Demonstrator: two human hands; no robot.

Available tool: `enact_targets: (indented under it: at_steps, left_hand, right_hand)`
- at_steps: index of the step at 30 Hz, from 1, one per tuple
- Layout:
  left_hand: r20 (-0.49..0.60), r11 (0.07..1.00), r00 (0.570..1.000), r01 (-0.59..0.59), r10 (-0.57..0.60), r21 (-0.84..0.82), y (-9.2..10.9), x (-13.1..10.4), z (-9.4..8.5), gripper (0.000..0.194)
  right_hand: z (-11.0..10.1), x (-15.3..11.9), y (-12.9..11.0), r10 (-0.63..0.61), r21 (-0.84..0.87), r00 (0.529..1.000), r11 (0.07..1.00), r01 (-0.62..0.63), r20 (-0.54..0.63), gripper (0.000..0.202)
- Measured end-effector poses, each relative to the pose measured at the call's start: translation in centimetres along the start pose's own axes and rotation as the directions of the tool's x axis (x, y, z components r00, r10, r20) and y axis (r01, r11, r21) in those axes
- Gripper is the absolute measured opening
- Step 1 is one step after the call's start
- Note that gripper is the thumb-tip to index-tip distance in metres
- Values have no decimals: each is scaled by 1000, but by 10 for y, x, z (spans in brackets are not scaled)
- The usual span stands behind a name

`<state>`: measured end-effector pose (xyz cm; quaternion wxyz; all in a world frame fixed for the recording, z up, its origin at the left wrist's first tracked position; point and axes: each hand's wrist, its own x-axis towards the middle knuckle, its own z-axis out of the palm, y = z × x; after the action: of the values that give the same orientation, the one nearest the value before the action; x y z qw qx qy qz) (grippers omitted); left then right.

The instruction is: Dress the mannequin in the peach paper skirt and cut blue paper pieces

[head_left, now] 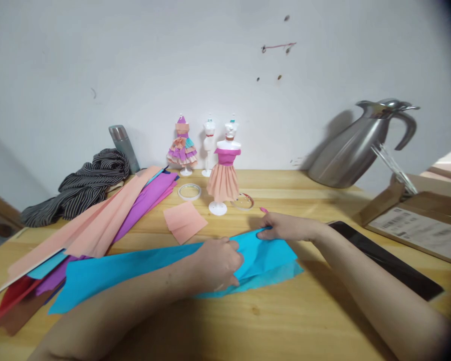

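At frame centre, the left hand (218, 263) pinches a fold in the blue tissue sheet (135, 271) while the right hand (285, 226) grips its far edge, keeping it taut.

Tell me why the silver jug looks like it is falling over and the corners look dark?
In the head view, the wide lens bends things near the edges, so the silver jug leans while the little dress dolls in the middle stand straight; the right corners fade to black; the picture is soft all over; the jug throws a faint shadow on the wall, and the arms darken the table below.
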<state>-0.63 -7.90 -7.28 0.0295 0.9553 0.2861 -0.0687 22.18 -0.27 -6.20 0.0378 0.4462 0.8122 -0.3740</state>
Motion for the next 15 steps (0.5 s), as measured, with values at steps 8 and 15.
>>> enact_targets:
  at_steps: [8,15]
  left_hand:
    - [-59,999,998,-17,19,41,5,1,9,19]
    - [-22,992,997,75,-78,-106,-8,-2,-8,16]
  right_hand:
    - [0,2,6,0,31,1000,1000,0,17,41]
    - [1,1,2,33,408,986,912,36,-161,48]
